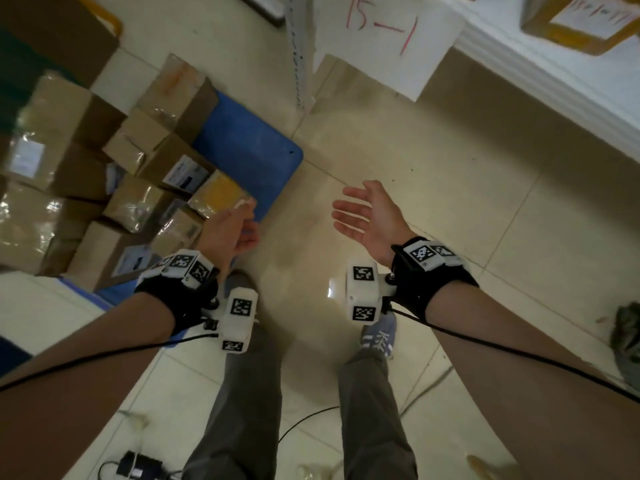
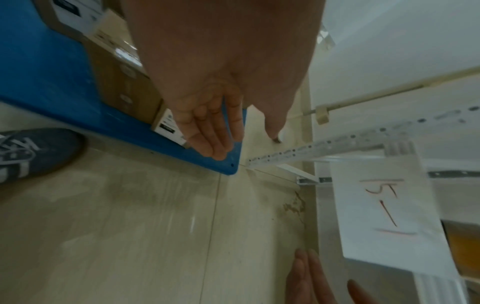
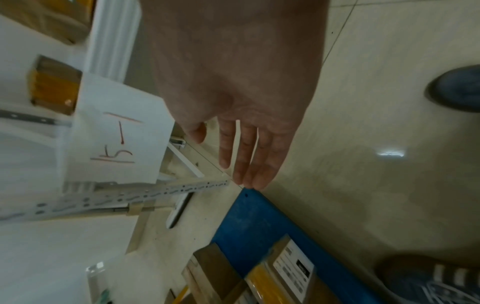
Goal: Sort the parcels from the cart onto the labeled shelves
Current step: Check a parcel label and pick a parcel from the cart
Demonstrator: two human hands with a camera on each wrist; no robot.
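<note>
Several brown cardboard parcels (image 1: 104,174) lie piled on the blue cart (image 1: 249,147) at the left; the parcels (image 3: 259,275) also show in the right wrist view. My left hand (image 1: 239,223) hovers empty beside the pile, fingers loosely extended (image 2: 207,131). My right hand (image 1: 363,213) is held out over the floor, palm up, fingers straight and empty (image 3: 246,160). A white shelf (image 1: 554,109) at the upper right carries a paper label reading 15-1 (image 1: 381,39). One taped parcel (image 1: 581,19) sits on that shelf.
Beige tiled floor (image 1: 433,188) lies between the cart and the shelf. A perforated white shelf upright (image 1: 299,53) stands by the cart's corner. My legs and blue shoe (image 1: 379,336) are below. Black cables (image 1: 311,420) and a small black device (image 1: 138,467) lie on the floor.
</note>
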